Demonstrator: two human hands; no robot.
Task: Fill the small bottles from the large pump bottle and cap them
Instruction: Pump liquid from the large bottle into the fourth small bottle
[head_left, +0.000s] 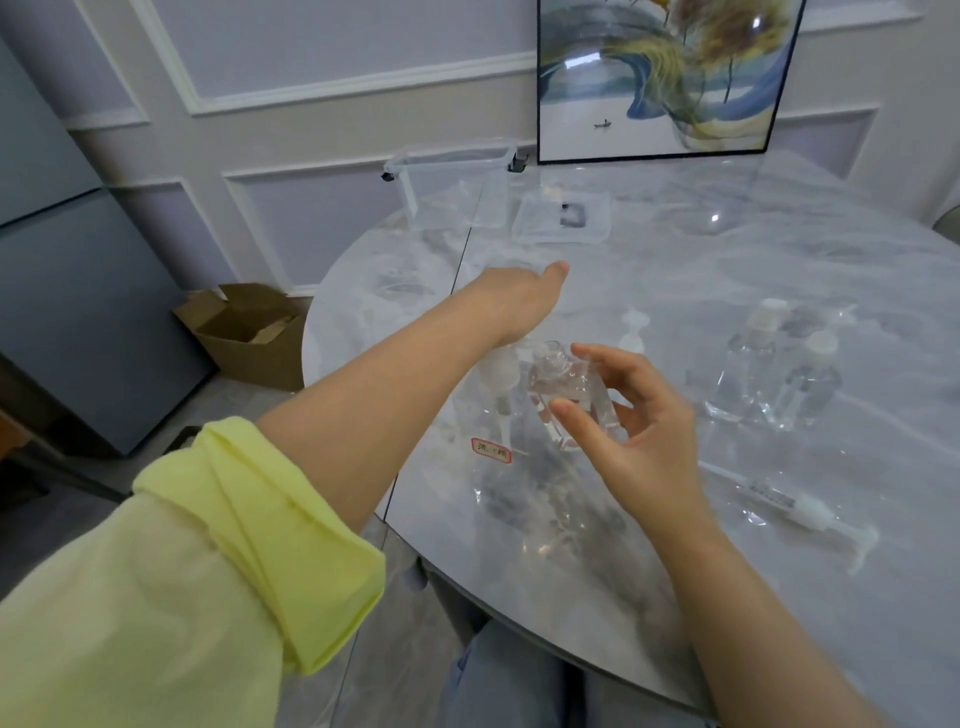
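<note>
Right hand (639, 431) grip pinches uncapped small bottle (566, 395) beside large pump bottle (498, 415); left hand (519, 296) reaches far, grip unclear. Two capped bottles (779, 374) right on worktop (779, 260); this one looks unfinished.

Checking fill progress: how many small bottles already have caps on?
2: capped small bottles and stand side by side right of the right hand, which holds an uncapped one. Clutter may hide others.

My table (779, 260) is glossy marble-look; the small bottle (563, 395) is clear plastic; my rolled sleeve (234, 519) is soft matt cloth.
</note>
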